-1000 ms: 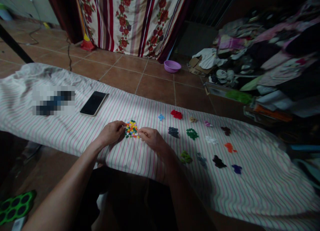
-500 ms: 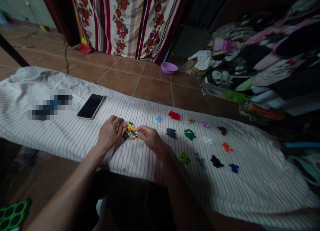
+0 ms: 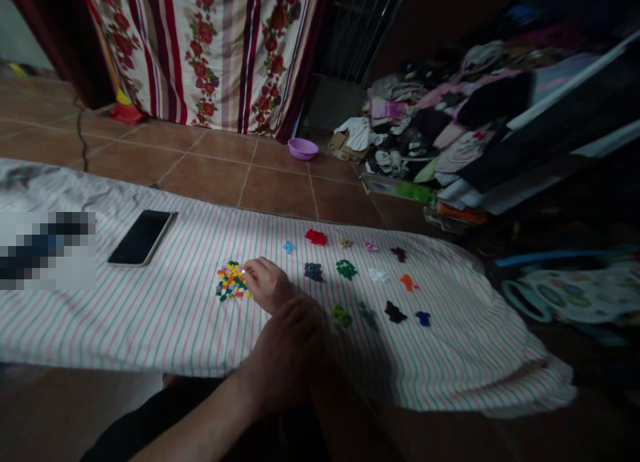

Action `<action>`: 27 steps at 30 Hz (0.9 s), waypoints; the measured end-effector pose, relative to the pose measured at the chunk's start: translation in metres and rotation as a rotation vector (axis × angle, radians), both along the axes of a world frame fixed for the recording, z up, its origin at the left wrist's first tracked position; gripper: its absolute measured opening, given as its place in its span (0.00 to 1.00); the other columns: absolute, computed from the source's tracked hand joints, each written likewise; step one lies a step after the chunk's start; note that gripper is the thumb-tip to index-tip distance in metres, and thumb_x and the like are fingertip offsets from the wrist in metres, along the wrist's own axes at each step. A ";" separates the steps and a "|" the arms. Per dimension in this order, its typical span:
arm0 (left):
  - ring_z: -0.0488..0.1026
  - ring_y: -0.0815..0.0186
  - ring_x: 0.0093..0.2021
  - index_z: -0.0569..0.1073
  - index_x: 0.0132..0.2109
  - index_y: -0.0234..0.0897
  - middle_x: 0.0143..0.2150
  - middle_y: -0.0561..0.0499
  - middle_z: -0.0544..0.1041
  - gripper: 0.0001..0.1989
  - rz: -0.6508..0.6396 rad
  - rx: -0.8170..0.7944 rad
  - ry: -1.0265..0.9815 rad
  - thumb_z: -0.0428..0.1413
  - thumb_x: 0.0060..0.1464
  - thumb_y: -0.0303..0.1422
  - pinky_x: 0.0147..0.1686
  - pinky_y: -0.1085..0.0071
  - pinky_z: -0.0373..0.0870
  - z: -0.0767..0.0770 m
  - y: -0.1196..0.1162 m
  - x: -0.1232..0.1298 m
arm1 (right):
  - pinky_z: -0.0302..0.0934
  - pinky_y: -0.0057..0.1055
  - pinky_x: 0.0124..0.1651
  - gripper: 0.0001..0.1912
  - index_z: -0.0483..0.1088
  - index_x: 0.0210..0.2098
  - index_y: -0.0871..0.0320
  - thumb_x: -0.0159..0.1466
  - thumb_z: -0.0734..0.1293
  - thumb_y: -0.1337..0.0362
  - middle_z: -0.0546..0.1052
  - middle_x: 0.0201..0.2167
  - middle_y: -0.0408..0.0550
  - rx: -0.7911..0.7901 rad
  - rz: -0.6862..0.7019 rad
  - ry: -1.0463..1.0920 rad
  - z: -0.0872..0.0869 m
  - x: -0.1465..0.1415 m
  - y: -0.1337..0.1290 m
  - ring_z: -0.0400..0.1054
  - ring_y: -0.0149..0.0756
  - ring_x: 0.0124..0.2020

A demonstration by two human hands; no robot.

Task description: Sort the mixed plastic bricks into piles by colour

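A pile of mixed coloured small pieces [image 3: 232, 281] lies on the striped cloth [image 3: 190, 329]. At its right edge my right hand [image 3: 269, 285] pinches a small white piece. My left hand [image 3: 290, 349] lies across my right wrist, its fingers dark and hard to make out. To the right are small one-colour piles, among them red [image 3: 316, 237], dark grey [image 3: 314, 271], green [image 3: 347, 269], white [image 3: 379, 275], orange [image 3: 409, 283], black [image 3: 395, 312], purple [image 3: 423, 318] and lime green [image 3: 341, 315].
A phone [image 3: 142, 238] lies left of the mixed pile, with a blurred-out object further left. Beyond the cloth are a purple basin [image 3: 303, 149] on the tiled floor, a flowered curtain [image 3: 205, 55] and heaped clothes [image 3: 425, 115].
My left hand has left the mixed pile's left side and moved right, over my right wrist. The view has shifted right. My right hand stays beside the pile.
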State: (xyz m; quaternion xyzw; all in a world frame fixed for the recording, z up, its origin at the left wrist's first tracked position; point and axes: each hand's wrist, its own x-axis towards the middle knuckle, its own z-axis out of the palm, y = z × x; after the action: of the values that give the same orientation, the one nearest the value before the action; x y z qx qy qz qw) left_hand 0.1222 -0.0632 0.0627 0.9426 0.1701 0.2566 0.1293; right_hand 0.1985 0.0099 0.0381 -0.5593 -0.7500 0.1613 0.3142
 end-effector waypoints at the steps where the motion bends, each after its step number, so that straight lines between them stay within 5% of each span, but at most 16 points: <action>1: 0.67 0.57 0.56 0.73 0.47 0.36 0.49 0.45 0.76 0.13 -0.020 -0.007 -0.019 0.52 0.56 0.35 0.63 0.54 0.58 0.001 -0.003 0.000 | 0.64 0.29 0.46 0.09 0.71 0.38 0.56 0.64 0.60 0.70 0.75 0.35 0.49 0.023 -0.041 0.009 0.003 0.002 0.003 0.69 0.34 0.39; 8: 0.69 0.59 0.56 0.73 0.47 0.36 0.49 0.44 0.77 0.13 -0.075 -0.002 -0.160 0.49 0.57 0.29 0.59 0.56 0.65 0.009 -0.004 0.001 | 0.64 0.27 0.42 0.07 0.68 0.37 0.57 0.61 0.60 0.70 0.74 0.34 0.47 0.045 -0.174 0.112 0.003 0.019 0.001 0.70 0.33 0.35; 13: 0.74 0.64 0.41 0.73 0.37 0.37 0.37 0.45 0.78 0.11 -0.082 0.014 -0.351 0.46 0.55 0.26 0.40 0.66 0.74 0.015 0.007 -0.011 | 0.65 0.26 0.38 0.07 0.68 0.35 0.56 0.58 0.61 0.70 0.74 0.30 0.44 0.031 -0.307 0.237 0.001 0.053 0.001 0.70 0.31 0.31; 19: 0.74 0.66 0.38 0.72 0.40 0.36 0.36 0.47 0.77 0.09 0.333 0.096 -0.325 0.48 0.56 0.25 0.39 0.70 0.73 0.013 0.044 -0.039 | 0.66 0.29 0.39 0.13 0.70 0.40 0.57 0.57 0.62 0.63 0.76 0.35 0.48 0.140 -0.691 0.406 0.005 0.136 -0.018 0.69 0.33 0.33; 27: 0.72 0.61 0.47 0.73 0.40 0.40 0.45 0.47 0.77 0.13 0.834 -0.056 -0.139 0.44 0.59 0.37 0.45 0.65 0.70 0.010 0.078 -0.080 | 0.64 0.35 0.42 0.19 0.75 0.39 0.62 0.54 0.60 0.61 0.78 0.33 0.53 0.161 -1.018 0.334 -0.004 0.212 -0.060 0.70 0.40 0.34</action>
State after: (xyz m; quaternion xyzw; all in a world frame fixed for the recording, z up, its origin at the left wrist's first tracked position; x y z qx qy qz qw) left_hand 0.0426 0.0146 0.0727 0.7697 0.5347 0.3451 0.0510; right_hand 0.4102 -0.0504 0.0339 -0.7929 -0.3339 0.0174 0.5094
